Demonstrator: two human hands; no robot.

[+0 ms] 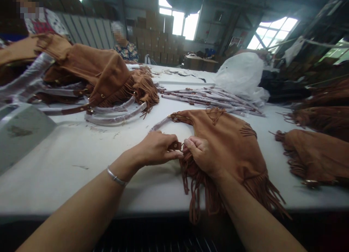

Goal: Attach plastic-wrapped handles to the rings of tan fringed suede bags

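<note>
A brown fringed suede bag (223, 143) lies on the white table in front of me. Between thumb and fingers, my left hand (160, 147) pinches the brown leather end of a bag strap (175, 146); a plastic-wrapped length of strap curves up behind that hand to the bag's top corner. Close beside it, my right hand (203, 153) is closed at the bag's near-left edge, above the long fringe (200, 194). The small part between its fingertips is hidden, though it seems to belong to the bag's edge.
More brown fringed bags (100, 72) with wrapped handles are heaped at left, near a grey bin (24, 135). Wrapped straps (207, 97) lie behind my bag, beside a clear plastic bag (240, 75). Other bags (321, 155) lie at right. Two people are across the table.
</note>
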